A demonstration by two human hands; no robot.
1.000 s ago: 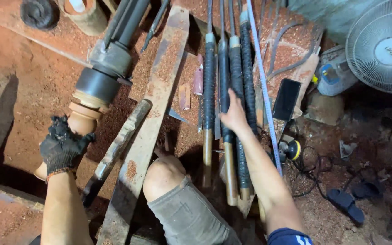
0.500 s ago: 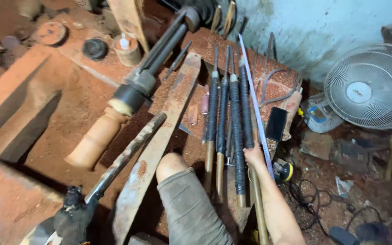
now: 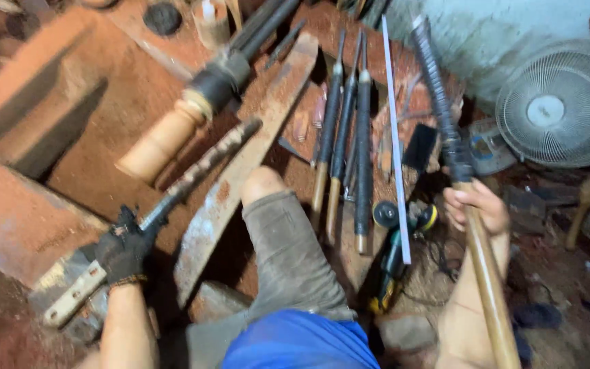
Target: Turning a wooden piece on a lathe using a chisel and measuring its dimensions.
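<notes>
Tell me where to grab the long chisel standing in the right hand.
Grip the long chisel on its bare wooden handle, just below the wrapped dark shaft, where the right hand already clasps it. Come from the side: it stands nearly upright, blade end pointing away.

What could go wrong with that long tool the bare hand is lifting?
The right hand holds the long tool by its wooden handle with no glove, so it might slip or give splinters. Its far end rises close to the fan and could knock it. The gloved left hand grips a rusty bar beside the wooden piece on the lathe; if that spins, the bar could catch.
</notes>
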